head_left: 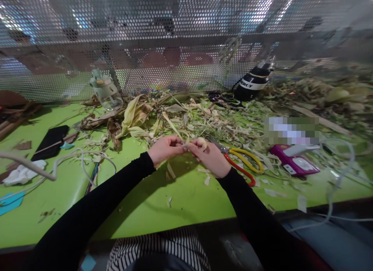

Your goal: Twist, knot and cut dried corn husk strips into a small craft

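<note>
Bottom centre: striped cloth (pixel 157 247), then the green table (pixel 163 220). Mid-frame: left hand (pixel 166 150) and right hand (pixel 212 159), both closed in a pinch on a pale husk strip (pixel 173 125); its free end points up-left. Which finger bears where: can't tell. Just right of right hand: scissors (pixel 233 151), red and yellow handles. Behind: loose husk scraps (pixel 201 115). Upper left: pale-lidded bottle (pixel 102 86). Upper right: black bottle (pixel 250 88), tilted. Top: perforated screen (pixel 131 30).
</note>
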Available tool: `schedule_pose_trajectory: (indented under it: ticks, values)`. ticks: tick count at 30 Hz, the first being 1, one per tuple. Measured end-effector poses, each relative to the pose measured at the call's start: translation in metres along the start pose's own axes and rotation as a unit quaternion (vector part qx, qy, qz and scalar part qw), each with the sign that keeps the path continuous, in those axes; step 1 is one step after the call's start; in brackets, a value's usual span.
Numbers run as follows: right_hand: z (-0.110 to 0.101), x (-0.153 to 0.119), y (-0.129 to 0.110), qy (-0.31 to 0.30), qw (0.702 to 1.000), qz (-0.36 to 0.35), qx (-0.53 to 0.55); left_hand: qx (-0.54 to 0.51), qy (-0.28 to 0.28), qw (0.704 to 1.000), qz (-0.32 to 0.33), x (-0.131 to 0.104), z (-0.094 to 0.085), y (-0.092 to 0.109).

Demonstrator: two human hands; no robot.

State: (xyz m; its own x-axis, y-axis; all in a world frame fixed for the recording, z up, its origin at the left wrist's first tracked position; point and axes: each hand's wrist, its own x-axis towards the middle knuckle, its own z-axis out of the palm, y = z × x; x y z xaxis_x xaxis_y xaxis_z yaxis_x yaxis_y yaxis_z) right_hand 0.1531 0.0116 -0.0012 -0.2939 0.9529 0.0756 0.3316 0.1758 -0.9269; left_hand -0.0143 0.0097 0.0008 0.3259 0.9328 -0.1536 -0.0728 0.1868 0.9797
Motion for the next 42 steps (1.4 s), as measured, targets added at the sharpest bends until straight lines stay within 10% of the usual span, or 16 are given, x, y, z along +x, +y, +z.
schedule_pose_trajectory:
  ticks: [16, 31, 36, 42]
  values:
    - [-0.012, -0.002, -0.004, -0.115, 0.991, -0.045, -0.045, 0.237, 0.027, 0.965, 0.105, -0.003, -0.004, 0.002]
    - [0.006, -0.001, 0.005, 0.066, 0.995, -0.039, 0.069, 0.312, 0.034, 0.943, 0.113, -0.005, 0.008, -0.009]
    - [0.003, 0.003, 0.01, 0.059, 0.994, -0.015, 0.091, 0.143, -0.004, 0.989, 0.025, -0.003, 0.008, -0.004]
    - [0.001, 0.001, 0.003, 0.211, 0.969, -0.119, -0.041, 0.0, -0.005, 0.999, -0.052, -0.001, 0.008, 0.002]
